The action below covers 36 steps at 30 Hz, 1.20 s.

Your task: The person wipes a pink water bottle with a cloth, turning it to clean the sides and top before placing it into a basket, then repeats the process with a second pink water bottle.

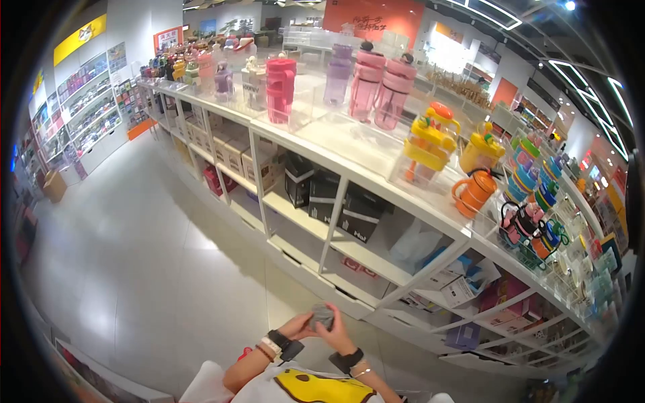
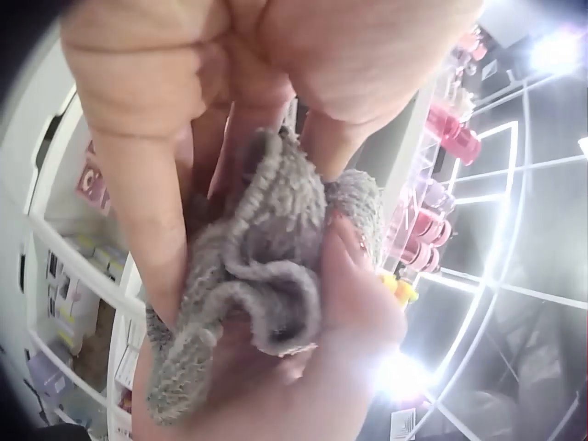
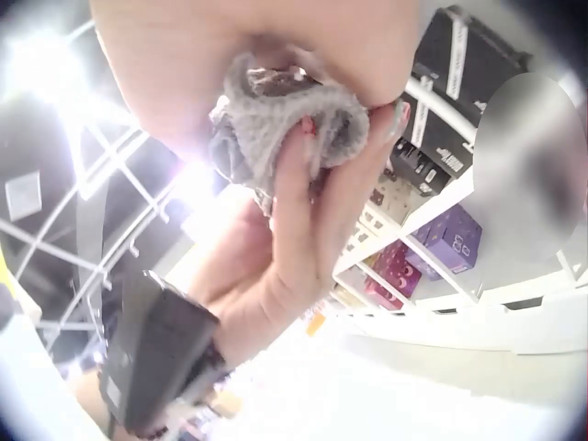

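A crumpled grey fuzzy cloth [image 1: 322,316] is bunched between both hands in front of the body. The left hand [image 1: 299,326] holds it from the left, and in the left wrist view its fingers reach down around the folded cloth [image 2: 266,266]. From the other side the right hand [image 1: 338,336] grips the same bundle. In the right wrist view the cloth [image 3: 285,124] sits under the right palm, with left-hand fingers [image 3: 292,184] pressed against it. Parts of the bundle are hidden inside the hands.
A long white shelf unit [image 1: 295,144] runs across in front. On top stand pink tumblers [image 1: 368,84], a yellow cup [image 1: 430,144] and an orange mug [image 1: 475,193]. Black boxes [image 1: 363,215] fill lower compartments. Grey tiled floor [image 1: 168,295] extends to the left.
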{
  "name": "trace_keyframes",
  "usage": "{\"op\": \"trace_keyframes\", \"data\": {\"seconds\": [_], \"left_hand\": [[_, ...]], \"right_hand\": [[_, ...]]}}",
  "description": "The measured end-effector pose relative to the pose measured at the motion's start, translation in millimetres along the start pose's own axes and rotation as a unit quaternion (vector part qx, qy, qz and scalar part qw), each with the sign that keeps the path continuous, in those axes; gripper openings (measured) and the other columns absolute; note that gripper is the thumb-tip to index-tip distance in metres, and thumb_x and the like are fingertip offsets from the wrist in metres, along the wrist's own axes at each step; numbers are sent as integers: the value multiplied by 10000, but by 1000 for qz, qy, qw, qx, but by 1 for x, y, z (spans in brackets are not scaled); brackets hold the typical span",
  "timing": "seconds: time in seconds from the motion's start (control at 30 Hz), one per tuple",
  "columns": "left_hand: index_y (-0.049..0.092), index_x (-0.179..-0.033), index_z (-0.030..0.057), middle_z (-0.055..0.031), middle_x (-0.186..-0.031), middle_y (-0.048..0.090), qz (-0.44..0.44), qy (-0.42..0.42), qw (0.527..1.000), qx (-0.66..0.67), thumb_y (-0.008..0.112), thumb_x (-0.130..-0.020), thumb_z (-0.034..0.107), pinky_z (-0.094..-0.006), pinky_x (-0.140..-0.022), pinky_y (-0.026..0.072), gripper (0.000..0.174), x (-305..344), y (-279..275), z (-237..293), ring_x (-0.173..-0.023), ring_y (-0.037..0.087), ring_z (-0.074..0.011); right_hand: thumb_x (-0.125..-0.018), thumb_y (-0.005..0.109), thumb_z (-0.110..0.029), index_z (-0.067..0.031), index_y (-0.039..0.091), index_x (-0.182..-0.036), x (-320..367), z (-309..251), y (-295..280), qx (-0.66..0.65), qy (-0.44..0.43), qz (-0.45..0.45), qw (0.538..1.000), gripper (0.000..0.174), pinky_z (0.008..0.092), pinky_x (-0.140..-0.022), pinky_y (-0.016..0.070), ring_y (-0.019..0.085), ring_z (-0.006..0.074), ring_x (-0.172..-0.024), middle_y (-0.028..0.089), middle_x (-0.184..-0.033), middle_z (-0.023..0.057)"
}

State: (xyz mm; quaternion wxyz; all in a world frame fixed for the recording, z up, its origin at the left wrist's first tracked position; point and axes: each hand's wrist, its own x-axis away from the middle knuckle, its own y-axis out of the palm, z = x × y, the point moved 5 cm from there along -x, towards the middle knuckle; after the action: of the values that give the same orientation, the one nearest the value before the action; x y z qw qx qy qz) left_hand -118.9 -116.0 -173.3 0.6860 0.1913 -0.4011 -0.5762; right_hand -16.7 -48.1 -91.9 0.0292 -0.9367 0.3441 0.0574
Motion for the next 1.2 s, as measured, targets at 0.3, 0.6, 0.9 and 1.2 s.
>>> {"op": "trace_keyframes", "data": {"seconds": [0.3,0.6,0.9,1.2], "left_hand": [[476,-1166,-66,-102,-1085,568,-64,50,996,30,447,-911,47,-287,-835,517,281,11,-2,142,-976,582,-158],[499,-1191,-3,-82,-1076,600,-92,233,892,-376,636,-846,109,-276,-707,561,387,-43,139,349,-910,612,-146],[540,-1144,-39,-112,-1110,596,-115,377,766,-508,579,-885,116,-288,-814,523,305,-135,238,524,-1006,594,-173],[514,-1033,-31,-80,-966,576,-41,458,715,-527,598,-848,101,-255,-706,513,243,-199,238,583,-866,590,-143]], "right_hand": [[-709,735,-131,-45,602,-989,-123,-85,66,271,-243,36,931,321,398,-912,432,549,292,-1060,605,-1068,123],[-865,605,-147,-17,627,-958,-256,-237,-21,75,-262,81,959,161,275,-733,490,608,133,-811,644,-903,77],[-899,542,-327,-8,612,-899,-378,-344,-114,-151,-184,204,950,327,225,-480,490,615,135,-538,655,-731,94],[-867,564,-218,31,491,-1176,-417,-328,-161,-79,-157,251,952,403,244,-590,509,636,149,-691,620,-917,93]]}}
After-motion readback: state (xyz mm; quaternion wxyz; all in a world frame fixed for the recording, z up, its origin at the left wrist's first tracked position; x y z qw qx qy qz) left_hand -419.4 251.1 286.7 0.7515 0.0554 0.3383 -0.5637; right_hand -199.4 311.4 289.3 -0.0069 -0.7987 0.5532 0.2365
